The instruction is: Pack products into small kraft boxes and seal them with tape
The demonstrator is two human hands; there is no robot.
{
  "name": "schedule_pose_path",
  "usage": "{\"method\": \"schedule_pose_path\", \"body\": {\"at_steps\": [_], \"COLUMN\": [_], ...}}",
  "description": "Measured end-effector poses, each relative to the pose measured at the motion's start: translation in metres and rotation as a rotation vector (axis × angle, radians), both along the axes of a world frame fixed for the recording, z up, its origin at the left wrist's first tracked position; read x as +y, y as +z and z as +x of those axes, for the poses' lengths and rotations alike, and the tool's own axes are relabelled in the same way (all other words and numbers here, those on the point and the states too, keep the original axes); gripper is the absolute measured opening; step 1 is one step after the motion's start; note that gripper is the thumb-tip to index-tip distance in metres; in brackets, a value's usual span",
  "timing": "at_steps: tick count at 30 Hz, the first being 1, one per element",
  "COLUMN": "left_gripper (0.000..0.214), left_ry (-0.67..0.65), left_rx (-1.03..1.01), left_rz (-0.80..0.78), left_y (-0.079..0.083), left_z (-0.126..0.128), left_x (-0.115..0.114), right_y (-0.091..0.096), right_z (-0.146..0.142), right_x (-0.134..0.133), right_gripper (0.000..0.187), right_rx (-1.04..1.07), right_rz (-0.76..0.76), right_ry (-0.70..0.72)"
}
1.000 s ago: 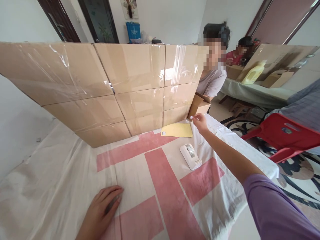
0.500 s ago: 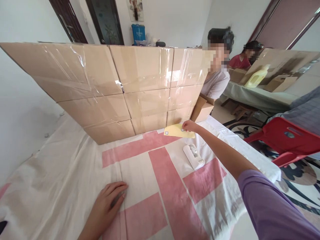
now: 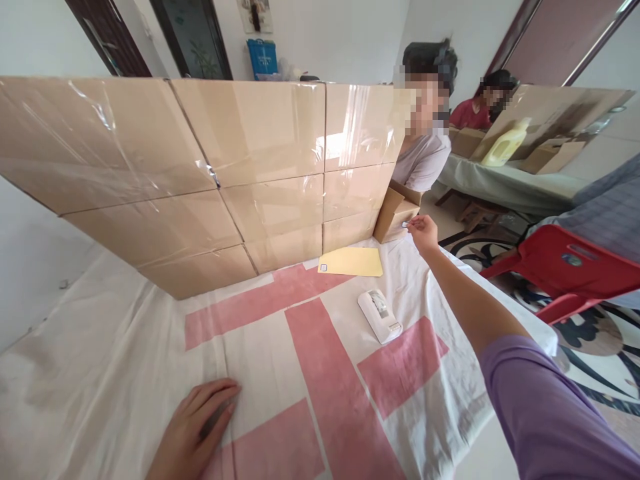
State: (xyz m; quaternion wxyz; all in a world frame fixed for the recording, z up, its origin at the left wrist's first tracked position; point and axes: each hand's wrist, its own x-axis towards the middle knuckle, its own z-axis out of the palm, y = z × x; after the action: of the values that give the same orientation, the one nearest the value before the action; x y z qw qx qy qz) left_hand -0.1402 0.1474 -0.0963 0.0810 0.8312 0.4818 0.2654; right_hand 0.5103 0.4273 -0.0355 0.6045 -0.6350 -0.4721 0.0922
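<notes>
My right hand [image 3: 423, 235] is stretched out to the far right of the table, thumb and fingers pinched on a small white piece [image 3: 405, 225], perhaps a sticker. It is held up close to the front of a small open cardboard box [image 3: 395, 223]; whether they touch I cannot tell. A yellow card [image 3: 353, 262] lies flat on the cloth, with a small dark-edged white square [image 3: 324, 268] at its left end. Nearer to me is a white tape dispenser [image 3: 380, 316]. My left hand [image 3: 203, 420] rests on the tablecloth, fingers loosely curved and holding nothing.
A tall wall of taped cardboard panels [image 3: 277, 147] stands across the table's back. Beside it sits a person in a light shirt [image 3: 425, 160]. White cloth with pink blocks [image 3: 340, 373] covers the table. To the right is a red chair [image 3: 580, 270].
My right hand has lifted the small white piece off the yellow card and carried it right to the box. My left hand stays on the cloth; the view has shifted slightly.
</notes>
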Motion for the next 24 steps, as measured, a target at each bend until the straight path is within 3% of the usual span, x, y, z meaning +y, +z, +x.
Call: {"method": "schedule_pose_path", "body": {"at_steps": [5, 10, 17, 21, 24], "left_gripper": [0.024, 0.022, 0.022, 0.023, 0.024], "left_ry": [-0.007, -0.019, -0.017, -0.022, -0.02], "left_rx": [-0.001, 0.007, 0.012, 0.021, 0.008], "left_rz": [0.024, 0.048, 0.068, 0.073, 0.075], "left_y": [0.0, 0.003, 0.003, -0.002, -0.007], "left_z": [0.001, 0.002, 0.002, 0.001, 0.0], "left_x": [0.001, 0.001, 0.0, 0.0, 0.0], "right_y": [-0.011, -0.006, 0.001, 0.004, 0.011], "right_z": [-0.01, -0.015, -0.017, -0.04, -0.072], "right_x": [0.003, 0.006, -0.002, -0.023, -0.042], "right_gripper": [0.025, 0.022, 0.03, 0.031, 0.038], "right_rx": [-0.042, -0.085, -0.068, -0.059, -0.061], "right_rz": [-0.004, -0.049, -0.175, -0.229, -0.262], "right_ry": [-0.018, -0.065, -0.291, -0.25, -0.143]}}
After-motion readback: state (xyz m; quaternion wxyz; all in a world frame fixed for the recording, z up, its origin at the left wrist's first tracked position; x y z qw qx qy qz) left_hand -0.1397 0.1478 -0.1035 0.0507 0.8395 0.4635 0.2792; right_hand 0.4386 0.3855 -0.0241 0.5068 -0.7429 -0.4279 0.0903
